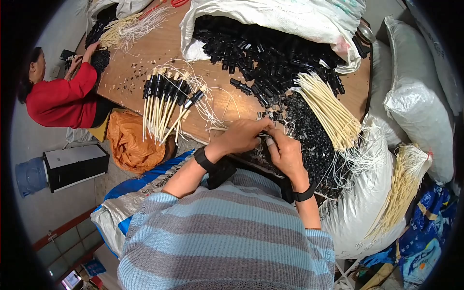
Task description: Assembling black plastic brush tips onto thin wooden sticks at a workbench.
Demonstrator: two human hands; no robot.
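My left hand [241, 137] and my right hand [289, 152] meet at the table's near edge, fingertips pinched together. A cream cable [217, 128] sticks out to the left from behind my left hand, which is closed on it. Beside my right fingertips curls a thin white wire loop [289, 127]; what those closed fingers grip is hidden. Left of my hands lies a group of cream cables with black connectors [166, 87] and loose white wires. Small black parts [311, 128] are heaped to the right, under a bundle of plain cream cables [328, 111].
A white woven sack [275, 12] spills black connector housings [270, 53] across the brown table [130, 67]. Full white sacks [415, 82] stand on the right. At the far left a person in red [63, 96] works near an orange sack [133, 140].
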